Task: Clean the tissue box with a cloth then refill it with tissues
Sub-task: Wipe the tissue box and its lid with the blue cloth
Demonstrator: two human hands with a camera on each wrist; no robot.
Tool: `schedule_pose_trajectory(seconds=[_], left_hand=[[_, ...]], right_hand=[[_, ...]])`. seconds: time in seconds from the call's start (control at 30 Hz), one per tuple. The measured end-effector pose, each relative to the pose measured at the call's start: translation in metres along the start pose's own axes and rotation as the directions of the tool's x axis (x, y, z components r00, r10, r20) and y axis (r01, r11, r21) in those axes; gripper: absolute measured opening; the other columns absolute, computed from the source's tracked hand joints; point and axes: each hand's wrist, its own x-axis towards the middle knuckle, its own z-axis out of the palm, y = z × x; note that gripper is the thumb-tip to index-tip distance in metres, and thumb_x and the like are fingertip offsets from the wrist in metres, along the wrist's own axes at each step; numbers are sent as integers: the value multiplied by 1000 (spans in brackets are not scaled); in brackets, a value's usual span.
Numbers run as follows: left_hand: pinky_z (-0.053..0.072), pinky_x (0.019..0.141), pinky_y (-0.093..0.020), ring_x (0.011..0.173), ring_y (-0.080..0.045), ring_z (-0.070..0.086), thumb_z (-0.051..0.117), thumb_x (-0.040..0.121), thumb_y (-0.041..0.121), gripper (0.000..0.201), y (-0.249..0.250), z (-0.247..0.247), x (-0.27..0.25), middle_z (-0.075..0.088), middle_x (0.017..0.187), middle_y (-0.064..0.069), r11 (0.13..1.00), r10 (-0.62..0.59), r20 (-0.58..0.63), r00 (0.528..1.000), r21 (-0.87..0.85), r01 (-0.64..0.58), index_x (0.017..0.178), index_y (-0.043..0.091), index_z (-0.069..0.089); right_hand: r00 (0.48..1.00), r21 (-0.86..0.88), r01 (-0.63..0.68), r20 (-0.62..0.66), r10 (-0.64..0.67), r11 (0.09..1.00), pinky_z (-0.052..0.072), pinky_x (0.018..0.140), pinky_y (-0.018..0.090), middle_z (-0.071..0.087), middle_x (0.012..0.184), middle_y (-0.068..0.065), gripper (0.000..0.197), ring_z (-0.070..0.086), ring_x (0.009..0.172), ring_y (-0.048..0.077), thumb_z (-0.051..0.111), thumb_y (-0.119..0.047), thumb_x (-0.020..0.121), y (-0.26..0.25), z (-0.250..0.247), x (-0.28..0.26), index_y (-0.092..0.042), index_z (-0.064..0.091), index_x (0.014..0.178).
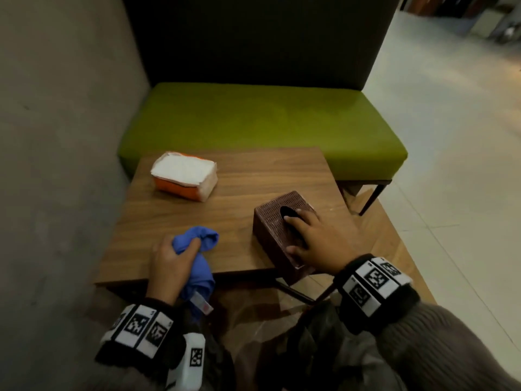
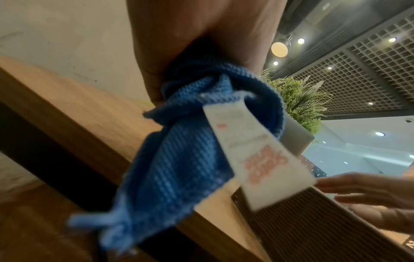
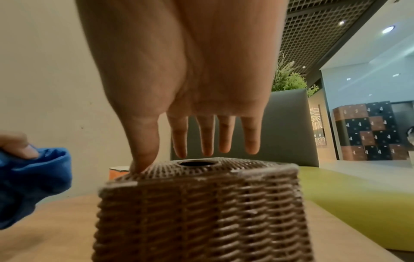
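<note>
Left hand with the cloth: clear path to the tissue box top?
Probably not yet: the right hand lies spread over the tissue box top; only its side faces the left hand and cloth.

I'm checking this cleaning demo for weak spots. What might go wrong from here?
1. The tissue box overhangs the near edge of the table; wiping pressure might tip it off, since the right hand lies on top with straight fingers and only the thumb touching.
2. The cloth is bunched in the left hand, its tail and tag dangling, so it may snag the weave.
</note>
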Motion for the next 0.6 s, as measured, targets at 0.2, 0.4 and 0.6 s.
schedule_pose_trajectory(seconds=[0.2,0.4,0.6], left_hand=[[38,76,-29,94,-21,52,61,88,18,28,54,43,10,54,101,-6,977,203,56,977,-71,-199,110,8,47],[42,88,-30,108,-27,54,58,88,15,31,58,102,-1,55,118,-13,934,325,247,913,67,-350,118,11,57],[37,84,-14,101,-12,52,58,88,10,36,38,94,-55,51,114,-3,854,490,332,806,0,-520,123,19,59]], right_hand=[[996,0,31,79,-31,1000,20,119,42,5,163,5,71,10,148,28,54,-46,95,5,-2,3,-38,14,154],[991,-79,-2,136,13,997,26,116,44,5,162,5,66,9,147,33,47,-40,99,10,-5,11,-37,11,154],[998,-67,10,67,-5,998,31,112,43,16,159,9,77,21,142,33,53,-35,97,9,-3,11,-31,2,155]])
